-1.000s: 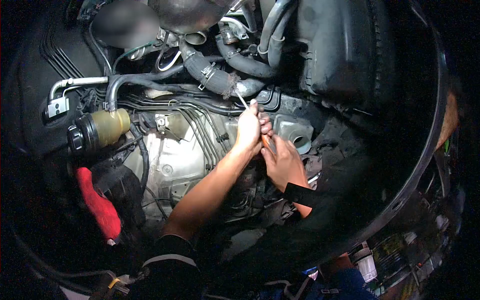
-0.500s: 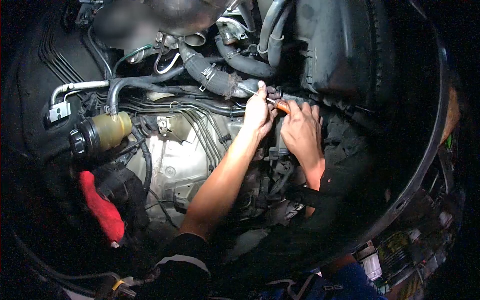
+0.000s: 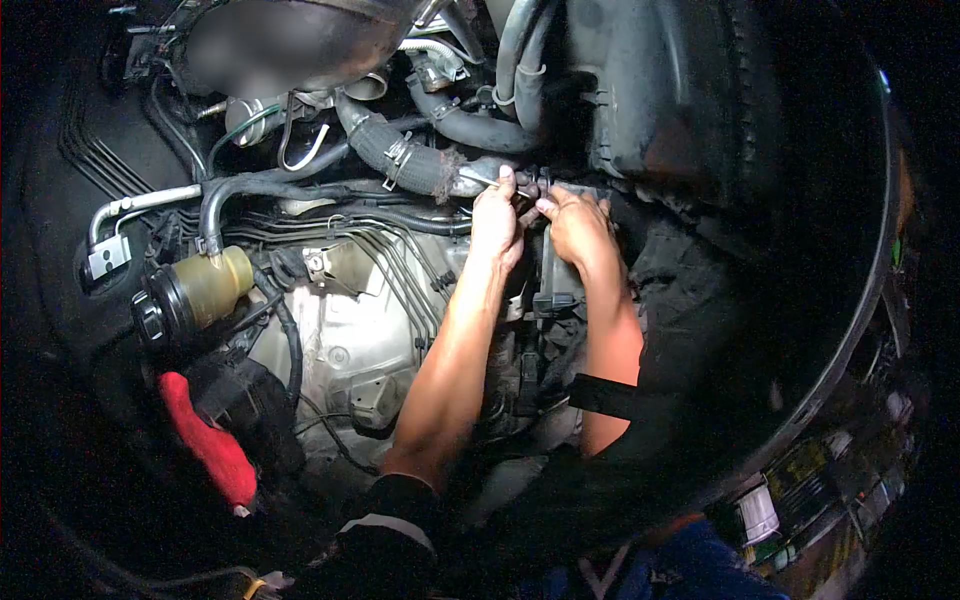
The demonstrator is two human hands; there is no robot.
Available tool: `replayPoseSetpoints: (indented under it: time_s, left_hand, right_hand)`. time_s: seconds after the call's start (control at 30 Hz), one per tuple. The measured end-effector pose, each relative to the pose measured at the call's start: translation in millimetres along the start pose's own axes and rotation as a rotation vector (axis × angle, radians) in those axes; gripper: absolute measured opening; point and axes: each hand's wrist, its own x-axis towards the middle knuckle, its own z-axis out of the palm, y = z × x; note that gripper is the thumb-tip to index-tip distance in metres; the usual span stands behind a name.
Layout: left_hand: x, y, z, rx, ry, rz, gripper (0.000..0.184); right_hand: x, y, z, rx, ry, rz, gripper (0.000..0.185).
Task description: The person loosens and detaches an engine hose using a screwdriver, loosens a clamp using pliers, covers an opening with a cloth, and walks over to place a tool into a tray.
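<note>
My left hand is closed around the metal shaft of a screwdriver, whose tip rests at the end of a thick grey hose. The hose has a frayed edge there and a metal clamp farther along. To its right, my right hand is closed at the rear of the screwdriver and covers its handle. Both hands are close together, just below the hose end.
A yellowed reservoir with a black cap stands at the left, above a red cloth-like object. Thin metal lines run under the hose. A large black housing is at the upper right.
Both hands have moved up toward the hose end, and the screwdriver has swung from steep to nearly level. The orange handle, visible earlier, is now hidden by my right hand. The view has shifted slightly.
</note>
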Motion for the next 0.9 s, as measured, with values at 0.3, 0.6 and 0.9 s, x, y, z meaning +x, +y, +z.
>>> replayPoseSetpoints:
  time_s: [0.3, 0.6, 0.9]
  left_hand:
    - [1, 5, -6, 0.077, 0.018, 0.146, 0.037]
    - [-2, 5, -2, 0.14, 0.008, 0.197, 0.044]
    - [8, 19, 2, 0.073, 0.029, 0.105, 0.042]
  right_hand:
    - [14, -2, 12, 0.077, -0.015, -0.031, 0.034]
    - [2, -8, -6, 0.272, 0.042, -0.142, 0.03]
    - [-9, -19, -15, 0.182, 0.193, -0.164, 0.035]
